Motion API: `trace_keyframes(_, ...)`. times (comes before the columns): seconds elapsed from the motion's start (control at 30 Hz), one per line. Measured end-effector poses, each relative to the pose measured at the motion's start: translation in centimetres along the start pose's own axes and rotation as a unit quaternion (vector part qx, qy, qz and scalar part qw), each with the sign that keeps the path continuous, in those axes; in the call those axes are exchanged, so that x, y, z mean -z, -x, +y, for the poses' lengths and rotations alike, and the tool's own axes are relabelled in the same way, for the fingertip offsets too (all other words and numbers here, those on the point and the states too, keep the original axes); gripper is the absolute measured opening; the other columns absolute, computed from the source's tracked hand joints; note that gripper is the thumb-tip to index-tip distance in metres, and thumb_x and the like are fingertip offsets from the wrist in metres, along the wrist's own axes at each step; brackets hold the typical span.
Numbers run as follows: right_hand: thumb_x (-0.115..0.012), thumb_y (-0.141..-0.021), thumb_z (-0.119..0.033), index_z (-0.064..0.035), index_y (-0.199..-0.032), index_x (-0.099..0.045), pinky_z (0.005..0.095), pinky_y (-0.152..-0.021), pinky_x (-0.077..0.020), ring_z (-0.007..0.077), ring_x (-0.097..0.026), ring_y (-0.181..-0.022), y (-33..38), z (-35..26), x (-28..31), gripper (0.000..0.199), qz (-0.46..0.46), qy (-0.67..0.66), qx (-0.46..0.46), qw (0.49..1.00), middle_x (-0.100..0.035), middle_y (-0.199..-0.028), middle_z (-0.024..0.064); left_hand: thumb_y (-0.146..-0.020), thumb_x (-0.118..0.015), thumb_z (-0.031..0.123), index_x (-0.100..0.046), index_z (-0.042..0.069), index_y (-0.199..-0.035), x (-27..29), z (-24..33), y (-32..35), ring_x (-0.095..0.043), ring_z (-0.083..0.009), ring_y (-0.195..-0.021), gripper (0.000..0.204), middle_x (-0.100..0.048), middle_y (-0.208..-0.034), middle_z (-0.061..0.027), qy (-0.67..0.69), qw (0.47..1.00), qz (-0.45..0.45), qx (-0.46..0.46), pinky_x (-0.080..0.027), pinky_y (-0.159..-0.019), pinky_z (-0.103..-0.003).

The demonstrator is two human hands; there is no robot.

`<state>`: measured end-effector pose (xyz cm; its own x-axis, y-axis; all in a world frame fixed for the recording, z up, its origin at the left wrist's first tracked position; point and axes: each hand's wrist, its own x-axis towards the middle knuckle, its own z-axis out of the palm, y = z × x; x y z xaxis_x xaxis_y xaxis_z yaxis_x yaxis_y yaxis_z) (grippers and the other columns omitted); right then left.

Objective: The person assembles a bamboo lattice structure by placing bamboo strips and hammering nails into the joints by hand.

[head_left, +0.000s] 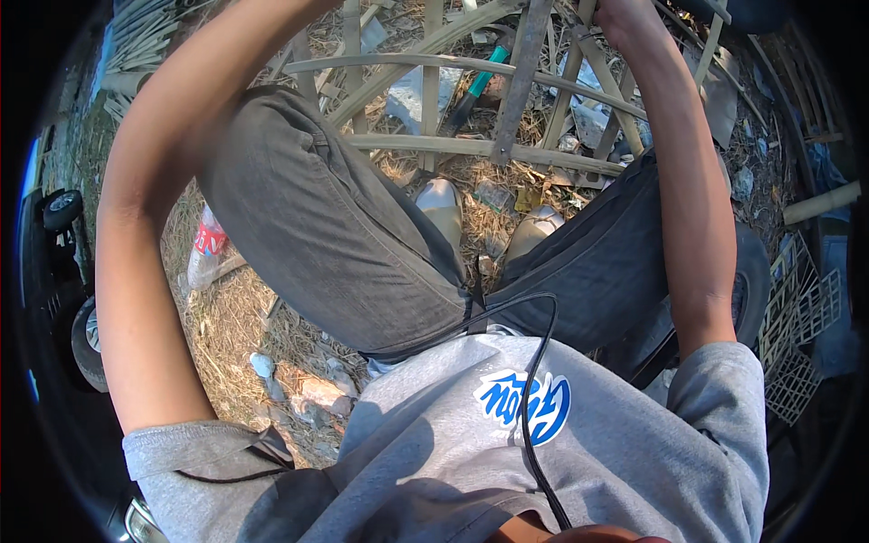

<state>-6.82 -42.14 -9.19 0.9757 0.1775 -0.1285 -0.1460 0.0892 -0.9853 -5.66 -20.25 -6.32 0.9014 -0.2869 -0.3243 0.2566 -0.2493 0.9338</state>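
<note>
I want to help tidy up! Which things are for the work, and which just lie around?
For the work: bamboo frame between the knees; teal-handled tool lying by it, probably.
Lying around: plastic bottle; lattice panels; stones; straw.

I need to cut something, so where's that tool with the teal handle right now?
In the head view, the teal-handled tool lies on the ground at top centre, seen through the bamboo frame, just beyond the person's knees and above the two shoes.
</note>
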Motion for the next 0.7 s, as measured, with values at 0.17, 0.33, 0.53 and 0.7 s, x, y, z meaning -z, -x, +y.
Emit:
trace_keyframes(0.17, -0.069, -0.090, -0.042, -0.0019, -0.114, -0.068, 0.0318, -0.068, -0.0541, 0.0184, -0.065, -0.082, 2.2, -1.2, -1.5, 0.047, 0.004, 0.007, -0.005, 1.000, -0.068, -0.096, 0.0110, -0.090, -0.069, 0.041, -0.069, 0.009, -0.109, -0.3, -1.1, -0.1, -0.038, -0.0070, -0.054, 0.038, -0.057, -0.079, 0.0003, 0.030, 0.999, 0.006, -0.042, -0.033, -0.050, -0.023)
trace_keyframes(0.33, -0.067, -0.092, -0.044, -0.0023, -0.116, -0.068, 0.0322, -0.068, -0.0522, 0.0188, -0.063, -0.083, -0.5, 0.6, 0.2, 0.048, 0.013, 0.013, -0.055, 0.998, -0.068, -0.096, 0.0097, -0.085, -0.075, 0.045, -0.071, 0.009, -0.099, -0.5, -0.7, -0.5, -0.040, -0.0068, -0.052, 0.039, -0.051, -0.070, 0.0030, -0.005, 0.999, 0.037, 0.012, -0.031, -0.045, -0.023)
trace_keyframes(0.53, -0.073, -0.081, -0.057, 0.0075, -0.110, -0.062, 0.0338, -0.059, -0.0477, 0.0170, -0.052, -0.072, -0.8, 1.3, 0.7, 0.071, 0.045, 0.060, -0.068, 0.995, -0.054, -0.091, 0.0119, -0.085, -0.074, 0.048, -0.073, 0.009, -0.099, -0.2, -0.6, -0.2, -0.042, -0.0078, -0.052, 0.041, -0.055, -0.069, 0.0011, -0.017, 0.996, 0.070, 0.053, -0.032, -0.046, -0.025)
trace_keyframes(0.7, -0.072, -0.087, -0.048, -0.0043, -0.112, -0.063, 0.0290, -0.064, -0.0422, 0.0124, -0.050, -0.076, -0.1, 0.2, -0.5, 0.051, 0.023, 0.009, -0.115, 0.993, -0.057, -0.093, 0.0048, -0.085, -0.071, 0.055, -0.071, 0.011, -0.114, 1.0, -1.6, -0.6, -0.041, -0.0123, -0.061, 0.052, -0.065, -0.094, -0.0057, -0.029, 0.999, 0.005, 0.018, -0.036, -0.057, -0.028)
